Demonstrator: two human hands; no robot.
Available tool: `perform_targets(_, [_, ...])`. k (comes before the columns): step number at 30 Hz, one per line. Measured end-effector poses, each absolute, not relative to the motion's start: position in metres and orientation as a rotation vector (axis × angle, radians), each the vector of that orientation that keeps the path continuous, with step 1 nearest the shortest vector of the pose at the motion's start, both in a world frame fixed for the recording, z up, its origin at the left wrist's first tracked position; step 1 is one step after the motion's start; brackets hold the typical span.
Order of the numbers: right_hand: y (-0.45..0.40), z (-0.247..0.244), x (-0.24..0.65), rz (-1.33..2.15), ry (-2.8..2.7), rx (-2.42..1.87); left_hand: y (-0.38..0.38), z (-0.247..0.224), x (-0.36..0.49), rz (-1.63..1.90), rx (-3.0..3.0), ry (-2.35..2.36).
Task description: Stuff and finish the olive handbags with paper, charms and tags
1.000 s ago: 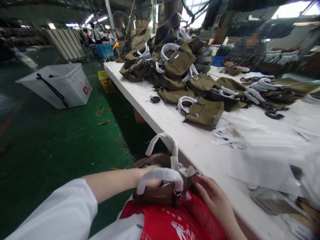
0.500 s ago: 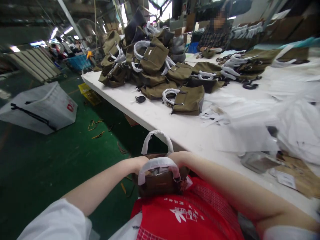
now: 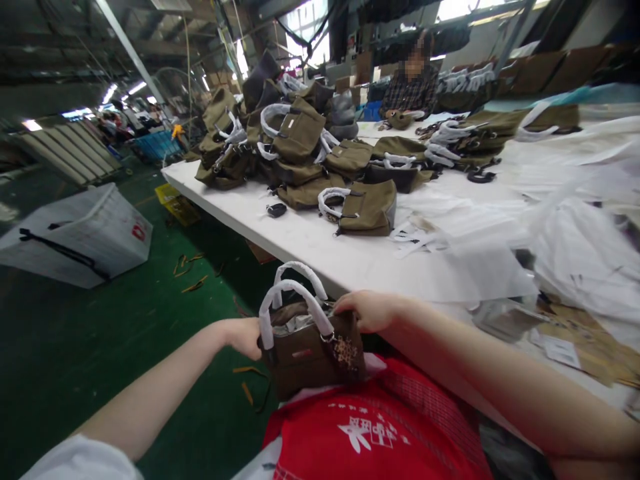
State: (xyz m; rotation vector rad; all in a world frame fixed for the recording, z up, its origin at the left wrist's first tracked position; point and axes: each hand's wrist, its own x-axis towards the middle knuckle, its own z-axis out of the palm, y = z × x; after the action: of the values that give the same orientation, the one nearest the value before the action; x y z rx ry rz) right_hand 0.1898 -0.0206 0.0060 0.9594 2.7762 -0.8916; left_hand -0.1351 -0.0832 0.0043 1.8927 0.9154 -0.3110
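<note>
An olive-brown handbag rests against my red apron, its top open and grey-white lining or filling showing inside. Both of its handles are wrapped in white, and a beaded charm hangs at its right front. My left hand grips the bag's left side, fingertips hidden behind it. At the upper right corner of the bag, my right hand has its fingers closed on the rim.
Olive bags are heaped on the white table, one lying nearer its edge. White sheets and brown paper cover the right side. A person sits across the table. A white bin stands on the green floor at left.
Both hands have come out of the bag's opening to its two sides. The bag has turned and shifted slightly left, showing more of its front. The view has shifted a little.
</note>
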Motion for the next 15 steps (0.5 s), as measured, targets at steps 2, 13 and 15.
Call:
perform_targets(2, [-0.029, 0.009, 0.196, -0.905, 2.823, 0.859, -0.083, 0.003, -0.143, -0.31, 1.753, 0.884])
perform_targets(13, [-0.148, -0.026, 0.127, -0.556, 3.331, 0.788, -0.092, -0.011, -0.12, -0.231, 1.595, 0.82])
perform_targets(15, [-0.16, -0.032, 0.116, -0.446, 3.465, 0.516, -0.106, -0.026, -0.089, -0.299, 2.035, 0.811])
